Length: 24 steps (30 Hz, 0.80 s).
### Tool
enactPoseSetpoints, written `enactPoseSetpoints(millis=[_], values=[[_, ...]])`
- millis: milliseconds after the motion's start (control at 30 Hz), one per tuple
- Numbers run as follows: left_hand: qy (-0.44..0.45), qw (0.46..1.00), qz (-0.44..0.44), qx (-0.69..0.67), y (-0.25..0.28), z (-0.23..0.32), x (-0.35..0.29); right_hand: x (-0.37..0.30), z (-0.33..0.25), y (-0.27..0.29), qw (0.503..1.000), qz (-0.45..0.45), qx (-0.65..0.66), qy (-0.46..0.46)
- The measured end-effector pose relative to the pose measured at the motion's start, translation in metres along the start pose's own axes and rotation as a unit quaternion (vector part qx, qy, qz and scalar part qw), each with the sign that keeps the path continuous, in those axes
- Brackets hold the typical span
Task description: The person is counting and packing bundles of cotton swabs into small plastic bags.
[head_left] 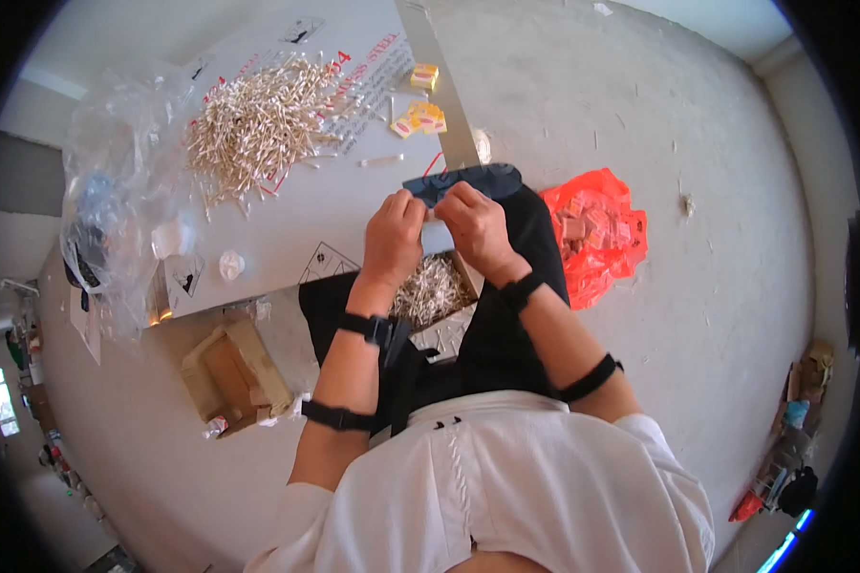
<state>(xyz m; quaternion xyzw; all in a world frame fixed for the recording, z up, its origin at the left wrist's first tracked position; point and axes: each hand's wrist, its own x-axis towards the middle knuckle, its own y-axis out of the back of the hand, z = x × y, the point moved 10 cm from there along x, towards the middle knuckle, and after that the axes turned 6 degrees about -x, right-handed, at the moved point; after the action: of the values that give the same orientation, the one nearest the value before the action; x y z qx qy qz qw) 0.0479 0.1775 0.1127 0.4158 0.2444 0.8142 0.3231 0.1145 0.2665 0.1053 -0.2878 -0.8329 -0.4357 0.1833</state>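
Both my hands meet over my lap at the table's near right edge, fingers bent and pinched together. My left hand (395,237) and my right hand (475,227) are close to each other. Between them shows a small pale piece (437,235), too covered to name. Just beyond my fingertips lies a flat dark blue patterned thing (492,179), its kind unclear. Below my hands, an open box between my legs holds many loose cotton swabs (430,291). A large heap of cotton swabs (258,129) lies on the table (287,224), to the left of my hands.
Small yellow packets (419,119) and a yellow box (425,76) lie at the table's right. Clear plastic bags (115,210) and a small white container (230,265) are on the left. A cardboard box (234,377) and a red bag of small boxes (597,239) are on the floor.
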Motion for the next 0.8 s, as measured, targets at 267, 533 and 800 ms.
enactPoseSetpoints(millis=[267,533,800], values=[[-0.033,0.996,0.028,0.076,0.011,0.007,0.007,0.012,-0.019,0.006,0.995,0.056,-0.049,0.072],[-0.061,0.986,-0.076,0.135,-0.012,-0.007,-0.046,-0.034,-0.034,-0.041,0.970,-0.111,-0.108,0.185],[0.003,0.972,-0.220,0.085,-0.032,-0.020,-0.051,-0.050,-0.019,-0.062,0.966,-0.160,-0.111,0.168]])
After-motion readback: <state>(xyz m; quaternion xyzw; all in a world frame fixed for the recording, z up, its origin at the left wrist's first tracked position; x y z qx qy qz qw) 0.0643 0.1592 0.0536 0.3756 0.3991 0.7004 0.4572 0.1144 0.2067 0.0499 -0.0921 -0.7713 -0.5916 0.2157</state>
